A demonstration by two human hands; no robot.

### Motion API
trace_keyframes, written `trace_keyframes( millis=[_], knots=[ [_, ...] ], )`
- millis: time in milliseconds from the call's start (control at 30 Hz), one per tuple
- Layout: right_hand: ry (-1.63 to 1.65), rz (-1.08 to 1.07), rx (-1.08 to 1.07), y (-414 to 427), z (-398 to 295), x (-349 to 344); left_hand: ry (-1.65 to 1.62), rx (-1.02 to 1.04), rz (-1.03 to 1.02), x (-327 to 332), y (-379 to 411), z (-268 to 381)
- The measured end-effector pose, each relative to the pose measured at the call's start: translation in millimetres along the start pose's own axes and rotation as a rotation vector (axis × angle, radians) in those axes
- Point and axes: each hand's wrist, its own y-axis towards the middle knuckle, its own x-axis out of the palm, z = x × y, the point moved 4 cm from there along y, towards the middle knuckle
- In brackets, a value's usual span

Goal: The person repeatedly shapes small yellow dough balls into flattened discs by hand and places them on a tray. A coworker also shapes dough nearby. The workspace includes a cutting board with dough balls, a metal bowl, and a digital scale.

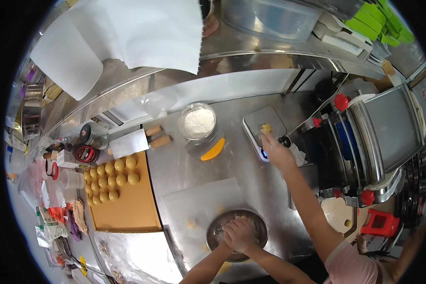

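Note:
Low in the view, my right hand [240, 232] lies over my left hand [229, 238] inside a round steel bowl [214, 245]. Most of my left hand is covered. Clear plastic film [247, 220] shows beside the fingers; what lies under the palms is hidden. The bowl stands on a sheet of white paper [198, 195] with yellowish smears. Beyond it are a clear bowl of white powder [199, 121] and a yellow curved scraper [213, 149]. At a kitchen scale [269, 117], a co-worker's hand [277, 151] holds a small yellow lump [266, 128].
Left, rows of round yellow dough balls [119, 164] sit on a tan board [124, 216], near cleavers [129, 143] with wooden handles. A roller machine [367, 142] stands right. The co-worker's pink sleeve [351, 264] is close on my right. A steel shelf [241, 58] runs above the far side.

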Motion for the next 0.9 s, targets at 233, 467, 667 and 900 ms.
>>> trace_keyframes(
  millis=[233, 467, 667, 900],
  knots=[
    [-0.078, -0.268, 0.025, 4, -1, 5, -0.045, -0.004, -0.015, 2, -4, -5],
    [-0.06, -0.232, -0.066, -3, 1, 7, -0.071, -0.017, -0.003, 10, -6, -7],
    [-0.075, -0.265, 0.057, 6, 0, 6, -0.109, -0.009, 0.051, 16, 0, -10],
    [-0.002, 0.136, 0.632, -29, 7, -96, -0.285, -0.292, 0.327, -89, -64, -36]
  ],
)
